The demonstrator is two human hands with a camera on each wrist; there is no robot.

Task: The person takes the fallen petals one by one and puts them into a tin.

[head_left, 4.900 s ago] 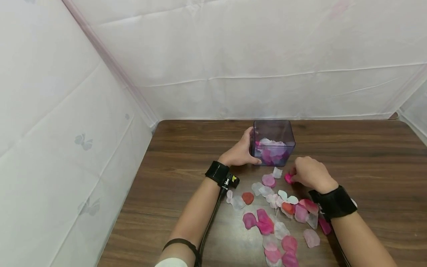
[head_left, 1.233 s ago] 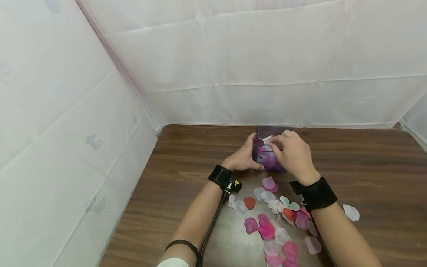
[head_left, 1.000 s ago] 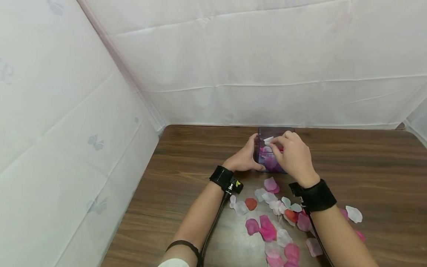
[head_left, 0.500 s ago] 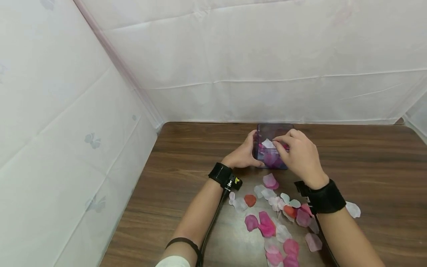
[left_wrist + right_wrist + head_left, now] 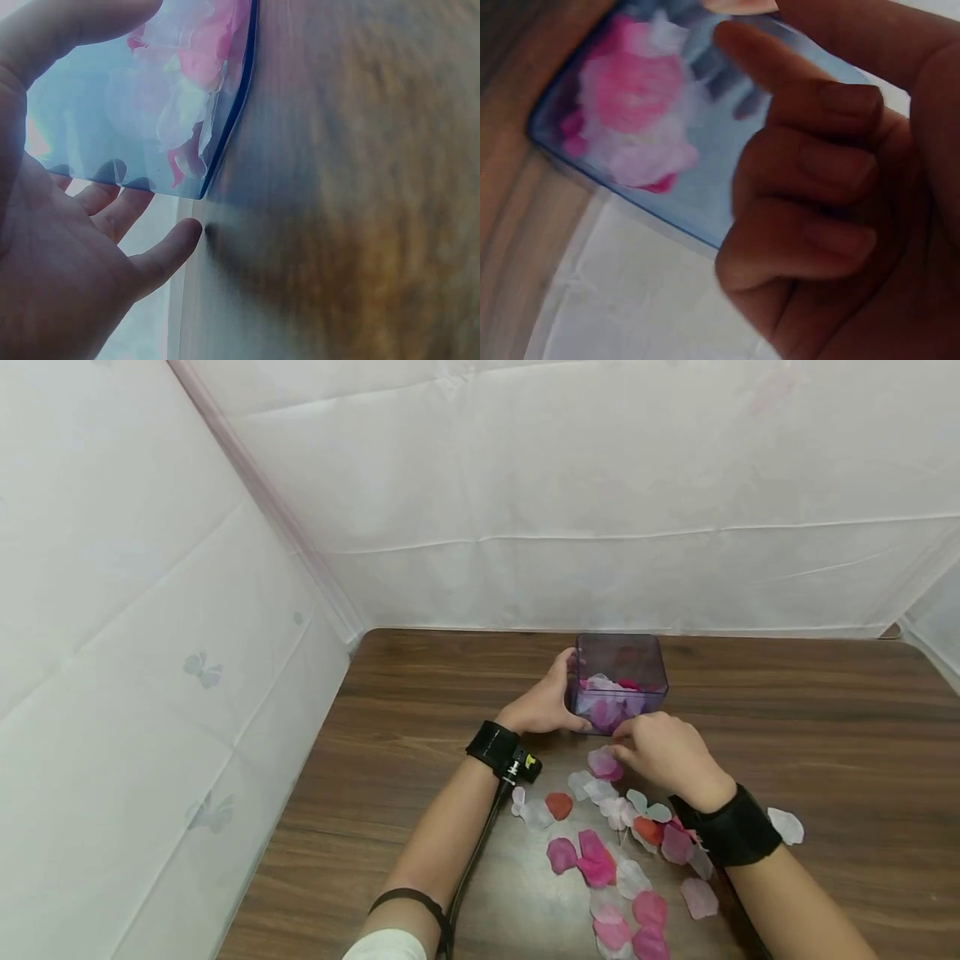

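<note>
1. Steadying the purple plastic box with the left hand, fingers curled round its left wall.
2. Reaching with the right hand to the pink petal lying just before the box on the wooden surface; fingers curled, whether already pinching cannot be told.
3. Judged next: pinching one thin petal cleanly, lifting over the rim, without dragging the loose petals nearby.

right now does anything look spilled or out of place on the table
Yes: loose fabric petals lie scattered over the wooden table in front of the clear purple box, which already holds some. One white petal lies apart to the right. The box stands upright, undamaged.
</note>
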